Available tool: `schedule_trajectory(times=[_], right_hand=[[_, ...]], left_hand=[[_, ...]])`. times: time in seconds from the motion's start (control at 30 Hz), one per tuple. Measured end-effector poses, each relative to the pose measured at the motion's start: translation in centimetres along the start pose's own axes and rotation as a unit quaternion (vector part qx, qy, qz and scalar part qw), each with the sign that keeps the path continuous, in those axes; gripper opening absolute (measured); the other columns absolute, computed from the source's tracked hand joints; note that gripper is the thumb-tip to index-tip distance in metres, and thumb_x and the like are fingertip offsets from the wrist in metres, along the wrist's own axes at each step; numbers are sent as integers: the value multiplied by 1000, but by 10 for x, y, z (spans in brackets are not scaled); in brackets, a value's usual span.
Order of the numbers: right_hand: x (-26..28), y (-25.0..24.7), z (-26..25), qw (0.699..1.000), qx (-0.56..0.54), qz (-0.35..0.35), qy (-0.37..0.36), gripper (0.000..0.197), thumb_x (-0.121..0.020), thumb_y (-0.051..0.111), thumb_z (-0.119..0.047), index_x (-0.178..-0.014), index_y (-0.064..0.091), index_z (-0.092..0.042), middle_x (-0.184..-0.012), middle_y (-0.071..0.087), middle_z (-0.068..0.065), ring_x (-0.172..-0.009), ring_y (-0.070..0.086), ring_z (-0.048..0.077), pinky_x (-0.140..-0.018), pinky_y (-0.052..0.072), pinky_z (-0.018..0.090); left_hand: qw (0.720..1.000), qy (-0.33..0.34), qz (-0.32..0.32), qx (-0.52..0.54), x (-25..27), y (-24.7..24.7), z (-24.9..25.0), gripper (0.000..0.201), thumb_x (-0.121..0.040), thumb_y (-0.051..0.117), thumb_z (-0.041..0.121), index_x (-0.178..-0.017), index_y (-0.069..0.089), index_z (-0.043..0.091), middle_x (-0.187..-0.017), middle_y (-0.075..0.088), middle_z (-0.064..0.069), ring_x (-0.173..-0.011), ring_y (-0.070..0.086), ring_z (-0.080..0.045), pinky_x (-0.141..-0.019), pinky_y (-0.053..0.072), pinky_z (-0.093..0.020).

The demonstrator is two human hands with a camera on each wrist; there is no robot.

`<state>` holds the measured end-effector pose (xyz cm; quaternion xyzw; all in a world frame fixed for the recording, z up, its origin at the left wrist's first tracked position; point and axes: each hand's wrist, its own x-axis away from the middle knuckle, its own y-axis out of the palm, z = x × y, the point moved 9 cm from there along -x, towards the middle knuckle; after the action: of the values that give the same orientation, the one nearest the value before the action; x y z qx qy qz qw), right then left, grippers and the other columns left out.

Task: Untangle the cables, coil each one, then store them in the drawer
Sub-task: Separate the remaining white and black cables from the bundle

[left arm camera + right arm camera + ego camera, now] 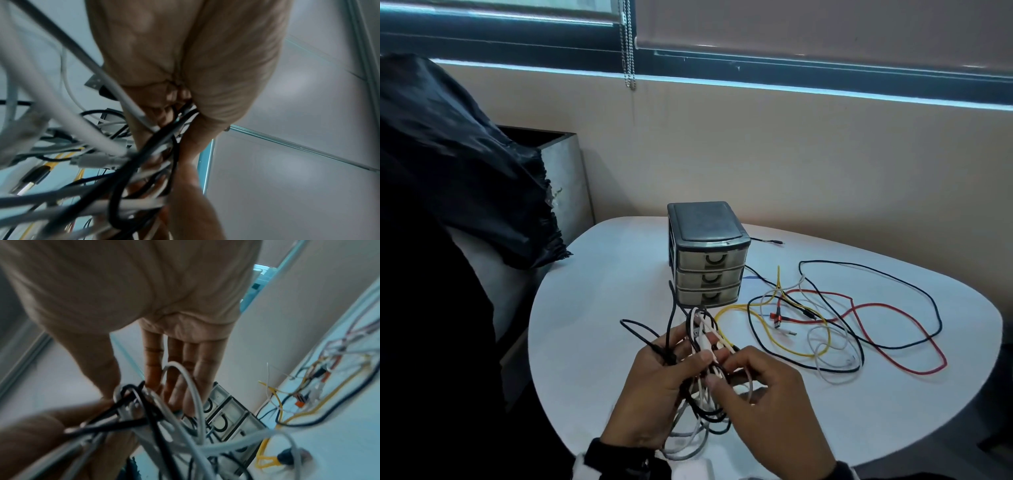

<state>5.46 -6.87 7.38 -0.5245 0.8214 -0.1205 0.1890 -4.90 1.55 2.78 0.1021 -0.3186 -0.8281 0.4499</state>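
Over the near edge of the table, both hands hold a tangle of black, white and grey cables point(700, 329). My left hand point(674, 356) grips the bundle with its fingers curled round it; the left wrist view shows the cables point(123, 162) running through that fist. My right hand point(736, 370) pinches strands of the knot point(131, 402) between thumb and forefinger, its other fingers fairly straight. A small grey three-drawer unit point(709, 253) stands just beyond, all drawers closed. To its right a yellow cable point(767, 329), a red cable point(866, 308), a black cable point(893, 274) and a white cable point(822, 373) lie crossed.
The white rounded table point(602, 308) stands against a beige wall under a window. A black cloth-covered shape point(448, 171) and a grey box point(565, 178) sit at its left. A bead chain point(628, 51) hangs from the blind. Cable loops dangle below my hands.
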Motion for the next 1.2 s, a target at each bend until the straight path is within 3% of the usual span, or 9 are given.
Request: schedule_trajectory(times=[0.13, 0.23, 0.37, 0.6, 0.77, 0.83, 0.97, 1.1, 1.2], right_hand=[[-1, 4, 3, 998, 57, -13, 11, 5, -83, 72, -27, -78, 71, -27, -75, 71, -14, -70, 69, 1, -59, 56, 25], [1, 6, 6, 997, 69, -37, 20, 8, -88, 68, -28, -86, 74, -32, -75, 71, -15, -71, 68, -1, -57, 49, 14], [4, 9, 7, 994, 93, -48, 16, 13, -90, 66, -28, -85, 74, -38, -74, 68, -22, -69, 66, -1, -57, 47, 13], [1, 8, 12, 995, 82, -43, 30, 14, -90, 64, -37, -77, 70, -33, -70, 66, -20, -69, 62, 0, -58, 45, 14], [-2, 7, 20, 997, 27, -36, 62, 20, -85, 72, -25, -67, 63, -24, -61, 61, -10, -55, 52, 2, -55, 41, 17], [-1, 8, 22, 997, 1, -30, 70, 21, -84, 72, -23, -67, 60, -22, -58, 58, -6, -52, 47, 3, -55, 41, 19], [1, 11, 21, 991, -99, -34, 82, 21, -93, 60, -5, -84, 61, -24, -62, 63, 5, -55, 56, 13, -58, 50, 28], [2, 14, 29, 996, -34, -51, 59, 43, -95, 48, 3, -77, 70, -30, -69, 68, 3, -60, 64, 15, -65, 58, 36], [3, 17, 33, 997, 2, -45, 62, 31, -90, 60, -6, -77, 74, -31, -66, 66, 1, -63, 63, 24, -68, 58, 47]], left_hand=[[999, 18, 15, -33, 0, 0, 1, 34, -66, 73, -3, -99, 76, 4, -103, 72, -26, -91, 73, -36, -81, 61, -43], [997, 37, 40, -58, -2, -7, 3, 37, -64, 77, 2, -101, 74, 1, -92, 71, -28, -78, 70, -33, -71, 59, -37], [994, 42, 80, -63, -3, -17, 0, 37, -59, 81, 4, -95, 75, 4, -78, 69, -26, -64, 66, -29, -57, 56, -31], [997, 5, 73, -41, -2, -19, -7, 35, -82, 68, -7, -115, 67, 3, -101, 74, -21, -90, 75, -32, -67, 61, -33], [996, 17, 60, -66, 1, -11, -3, 25, -79, 70, -5, -96, 79, 13, -94, 75, -21, -84, 75, -28, -60, 57, -30], [996, 19, 57, -70, 0, -9, -3, 26, -74, 75, 2, -93, 80, 18, -86, 74, -20, -73, 71, -24, -59, 55, -28], [997, 3, 70, -37, -2, -14, -8, 45, -68, 76, 2, -112, 71, 6, -83, 73, -19, -67, 69, -23, -58, 56, -29], [997, -6, 75, 26, 0, -16, -9, 52, -66, 73, 0, -116, 65, 2, -101, 74, -24, -80, 74, -28, -62, 60, -32], [997, -9, 61, 44, 1, -12, -9, 46, -74, 68, -3, -120, 64, 1, -106, 74, -21, -91, 75, -30, -65, 61, -33]])
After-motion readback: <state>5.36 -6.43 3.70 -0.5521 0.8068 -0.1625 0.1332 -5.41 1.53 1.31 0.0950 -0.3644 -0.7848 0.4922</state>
